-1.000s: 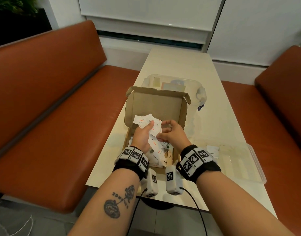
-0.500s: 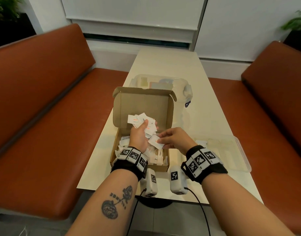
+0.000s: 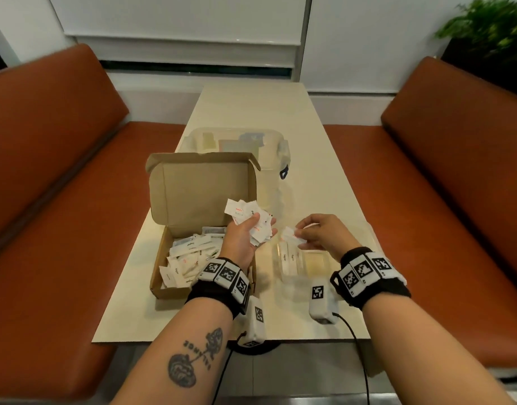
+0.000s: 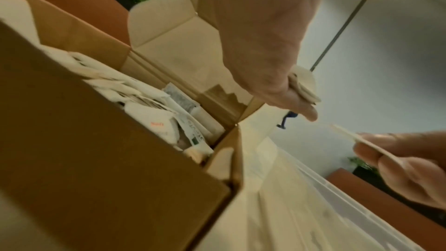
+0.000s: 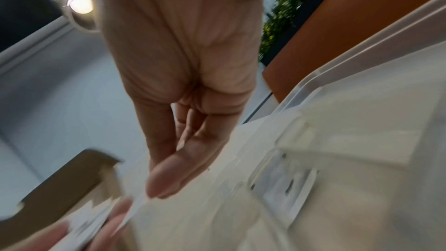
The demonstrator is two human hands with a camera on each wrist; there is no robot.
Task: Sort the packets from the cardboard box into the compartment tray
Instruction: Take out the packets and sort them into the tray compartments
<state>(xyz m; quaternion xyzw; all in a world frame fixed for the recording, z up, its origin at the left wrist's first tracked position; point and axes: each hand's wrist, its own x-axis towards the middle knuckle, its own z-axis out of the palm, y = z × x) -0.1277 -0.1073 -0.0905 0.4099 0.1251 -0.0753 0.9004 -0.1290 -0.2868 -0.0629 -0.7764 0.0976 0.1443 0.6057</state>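
White paper packets (image 3: pixel 193 260) lie heaped in the cardboard box (image 3: pixel 175 217), so by my reckoning the sorting is barely begun. My left hand (image 3: pixel 247 233) hangs over the box's right edge with its fingers curled round a fanned bunch of packets (image 3: pixel 245 213). My right hand (image 3: pixel 318 236) pinches one small packet (image 3: pixel 291 232) between thumb and fingertips above the near-left corner of the clear compartment tray (image 3: pixel 315 261), which sits on the surface (image 3: pixel 251 112) just right of the box. Two long packets (image 3: pixel 289 258) already lie side by side in one narrow compartment there; the neighbouring compartments look bare, though my wrist hides part of the tray. What is left, I judge: the bunch in my left hand and nearly the whole box. Behind the box stands a clear lidded tub (image 3: pixel 277 144); orange benches (image 3: pixel 61 171) flank the surface.
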